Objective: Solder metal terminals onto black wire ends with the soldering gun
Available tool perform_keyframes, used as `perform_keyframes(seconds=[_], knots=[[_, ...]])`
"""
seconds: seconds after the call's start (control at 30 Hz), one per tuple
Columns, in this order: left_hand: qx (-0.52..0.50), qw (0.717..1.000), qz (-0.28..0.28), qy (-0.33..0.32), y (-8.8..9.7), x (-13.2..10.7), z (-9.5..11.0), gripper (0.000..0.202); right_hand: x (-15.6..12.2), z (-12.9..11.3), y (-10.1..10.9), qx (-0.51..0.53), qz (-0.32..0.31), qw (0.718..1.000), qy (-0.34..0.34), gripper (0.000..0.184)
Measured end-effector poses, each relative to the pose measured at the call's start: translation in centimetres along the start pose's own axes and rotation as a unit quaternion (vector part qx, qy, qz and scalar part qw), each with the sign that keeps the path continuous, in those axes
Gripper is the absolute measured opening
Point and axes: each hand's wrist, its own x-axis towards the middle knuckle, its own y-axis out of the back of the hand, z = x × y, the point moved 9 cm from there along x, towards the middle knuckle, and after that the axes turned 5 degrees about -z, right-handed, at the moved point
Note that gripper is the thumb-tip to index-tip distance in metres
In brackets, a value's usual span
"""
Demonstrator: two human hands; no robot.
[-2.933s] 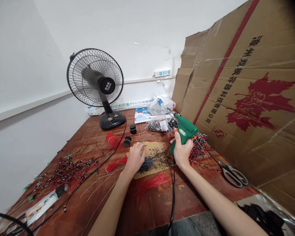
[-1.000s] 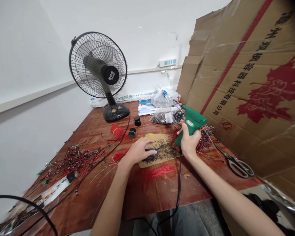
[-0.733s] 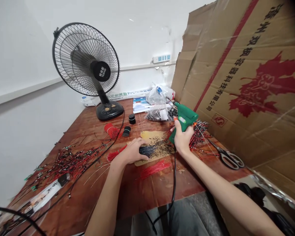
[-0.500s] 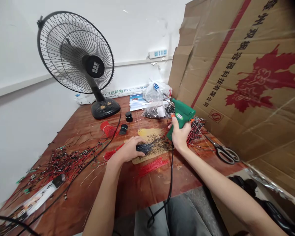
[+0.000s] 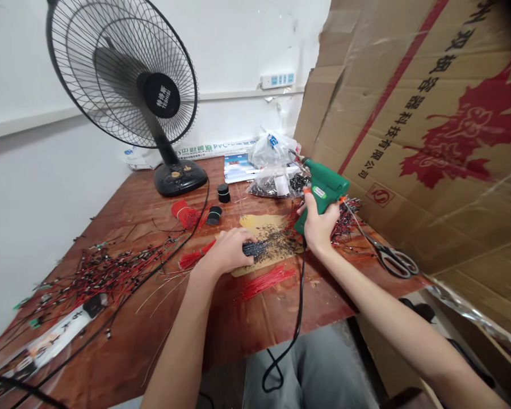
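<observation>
My right hand [image 5: 318, 226] is closed round the grip of a green soldering gun [image 5: 323, 186], held upright above the table with its black cord [image 5: 298, 307] hanging down toward my lap. My left hand [image 5: 226, 251] is closed on a bundle of thin black wires [image 5: 255, 249] lying on a tan board [image 5: 267, 241] strewn with small black bits. Loose red wires [image 5: 262, 281] lie just in front of the board.
A black desk fan [image 5: 130, 74] stands at the back left of the wooden table [image 5: 247, 329]. A large cardboard sheet [image 5: 430, 125] leans along the right side, with scissors [image 5: 389, 257] at its foot. Red and black wire assemblies [image 5: 102, 272] spread over the left; plastic bags [image 5: 275, 170] sit at the back.
My left hand has gone from lying flat on the board to gripping the black wire bundle. The head has moved closer, so the fan looks larger. The right hand still holds the gun.
</observation>
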Motion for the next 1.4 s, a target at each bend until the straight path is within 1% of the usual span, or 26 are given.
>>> perform_keyframes(seconds=[0.2,0.4,0.57,0.73,1.0,1.13,1.27,1.4], knots=[[0.027,0.999,-0.011,-0.014,-0.1,0.3,0.5,0.038,0.3,0.0,0.0,0.007,0.001,1.0,0.002,0.035],[0.031,0.999,-0.006,-0.014,-0.1,0.4,0.3,0.035,-0.1,0.1,-0.1,-0.004,-0.009,1.0,0.001,0.035],[0.043,0.999,-0.002,-0.015,0.0,0.3,0.5,0.035,-0.4,0.1,-0.1,-0.009,-0.006,1.0,0.006,0.033],[0.06,0.998,-0.002,-0.016,-0.1,0.3,0.7,0.034,-0.3,0.1,0.0,-0.014,-0.002,1.0,0.002,0.034],[0.078,0.996,-0.018,-0.049,0.0,0.9,1.3,0.032,-0.2,-0.5,0.1,-0.013,0.005,1.0,0.006,0.034],[0.071,0.996,-0.002,-0.057,0.1,0.4,1.2,0.033,-0.1,-0.4,0.1,-0.013,0.004,1.0,0.005,0.033],[0.069,0.996,0.023,-0.051,0.1,-0.3,1.0,0.034,-0.3,-0.3,0.1,-0.024,0.001,1.0,-0.001,0.031],[0.066,0.996,0.032,-0.046,0.1,-0.6,0.9,0.033,-0.5,-0.2,0.1,-0.027,-0.001,1.0,-0.01,0.028]])
